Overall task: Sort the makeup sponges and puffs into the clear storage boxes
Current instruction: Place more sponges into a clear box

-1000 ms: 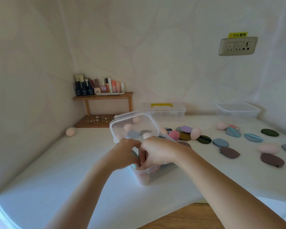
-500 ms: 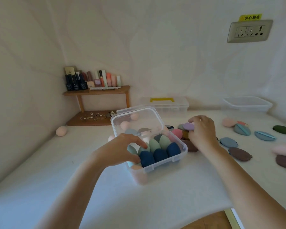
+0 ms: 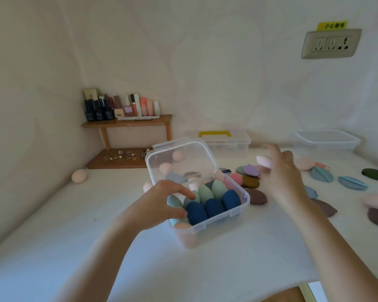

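The left hand (image 3: 159, 203) was on the clear plastic storage box (image 3: 238, 211), its fingers (image 3: 180, 191) curled over the near left corner and gripping the wall there, thumb low, index finger high. The hinged lid (image 3: 181, 162) stood open just beyond those fingers. Right at the fingertips, inside the box, three navy blue sponges (image 3: 214, 207) sat in a row. A row of pale green sponges (image 3: 205, 192) sat behind them, all packed upright and touching. Below the thumb, at the box's near corner, a peach sponge (image 3: 187, 235) showed through the plastic.

Over to the right hand (image 3: 284, 179), up above the white desk (image 3: 52, 236) and blurred. Its fingers (image 3: 275, 150) pinched a pale pink egg-shaped makeup sponge (image 3: 264, 161), and the sponge hung in the air to the right of the box, well clear of its rim. Under and just left of those fingers lay loose flat puffs: a lilac puff (image 3: 251, 170), a mustard-brown puff (image 3: 250, 182) and a dark brown puff (image 3: 258, 196) nearest the wrist. Further right of the hand, two blue-grey puffs (image 3: 321, 174) and a dark green puff (image 3: 375, 174) lay apart on the desk. Far to the left of the left hand, a lone peach egg sponge (image 3: 79, 175) rested by the wall. Beyond both hands, a clear case with a yellow handle (image 3: 225, 141) and an open clear tub (image 3: 325, 141) stood against the back wall.
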`<state>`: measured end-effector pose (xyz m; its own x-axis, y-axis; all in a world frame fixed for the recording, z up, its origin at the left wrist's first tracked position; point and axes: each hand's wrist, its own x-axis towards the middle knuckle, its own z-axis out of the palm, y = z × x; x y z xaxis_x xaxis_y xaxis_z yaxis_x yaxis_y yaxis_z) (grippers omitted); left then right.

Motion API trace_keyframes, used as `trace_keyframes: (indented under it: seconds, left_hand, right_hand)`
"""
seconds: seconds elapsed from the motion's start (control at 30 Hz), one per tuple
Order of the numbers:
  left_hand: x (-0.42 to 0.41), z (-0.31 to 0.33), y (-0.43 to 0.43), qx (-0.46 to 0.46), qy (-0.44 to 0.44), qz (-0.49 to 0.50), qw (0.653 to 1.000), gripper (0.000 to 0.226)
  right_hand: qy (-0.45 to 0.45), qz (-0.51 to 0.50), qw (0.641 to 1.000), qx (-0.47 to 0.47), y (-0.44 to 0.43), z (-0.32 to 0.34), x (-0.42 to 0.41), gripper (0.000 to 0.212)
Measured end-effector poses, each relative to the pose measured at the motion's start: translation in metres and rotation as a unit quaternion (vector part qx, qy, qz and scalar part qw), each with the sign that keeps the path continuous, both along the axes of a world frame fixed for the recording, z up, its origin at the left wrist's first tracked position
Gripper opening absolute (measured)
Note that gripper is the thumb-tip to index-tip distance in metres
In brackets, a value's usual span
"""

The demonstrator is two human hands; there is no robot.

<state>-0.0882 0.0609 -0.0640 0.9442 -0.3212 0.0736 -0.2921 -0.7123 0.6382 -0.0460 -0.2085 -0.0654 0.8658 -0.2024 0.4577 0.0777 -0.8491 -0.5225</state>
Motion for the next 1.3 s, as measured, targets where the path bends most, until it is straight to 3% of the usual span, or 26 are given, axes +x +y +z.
trace_keyframes:
  seconds: [0.1,0.17,0.2,0.27,0.57,0.83,1.0,1.13,1.2,1.3]
  left_hand:
    - [-0.002,0.002,-0.002,-0.003,-0.007,0.000,1.000,0.029]
    - [-0.002,0.003,-0.003,-0.005,-0.008,0.001,1.000,0.028]
    - [-0.003,0.004,-0.003,-0.004,-0.009,0.003,1.000,0.029]
    - [-0.006,0.006,-0.002,0.001,-0.008,0.003,1.000,0.031]
    - [-0.007,0.008,-0.002,0.003,-0.008,-0.012,1.000,0.029]
    - [-0.005,0.005,0.000,-0.005,-0.004,0.000,1.000,0.028]
    - [-0.007,0.005,0.001,-0.010,-0.005,0.004,1.000,0.030]
    - [-0.011,0.007,0.003,0.001,-0.007,0.003,1.000,0.032]
    - [-0.012,0.009,0.004,0.011,-0.006,-0.002,1.000,0.033]
    - [-0.015,0.012,0.013,0.047,0.004,-0.011,0.999,0.035]
  right_hand:
    - [0.062,0.174,0.972,0.143,0.017,0.028,-0.022,0.029]
    - [0.162,0.322,0.906,0.220,0.032,0.045,-0.038,0.016]
    - [0.203,0.373,0.876,0.229,0.040,0.051,-0.045,0.016]
    - [0.259,0.413,0.851,0.193,0.054,0.051,-0.049,0.020]
    - [0.365,0.401,0.839,0.048,0.080,0.046,-0.042,0.008]
    - [0.281,0.357,0.880,-0.143,0.089,0.044,-0.049,0.009]
    - [0.300,0.338,0.857,-0.247,0.106,0.042,-0.048,0.012]
    - [0.358,0.388,0.819,-0.225,0.108,0.050,-0.047,0.025]
    - [0.367,0.398,0.817,-0.198,0.103,0.053,-0.048,0.026]
    - [0.371,0.414,0.830,-0.057,0.092,0.057,-0.050,0.020]
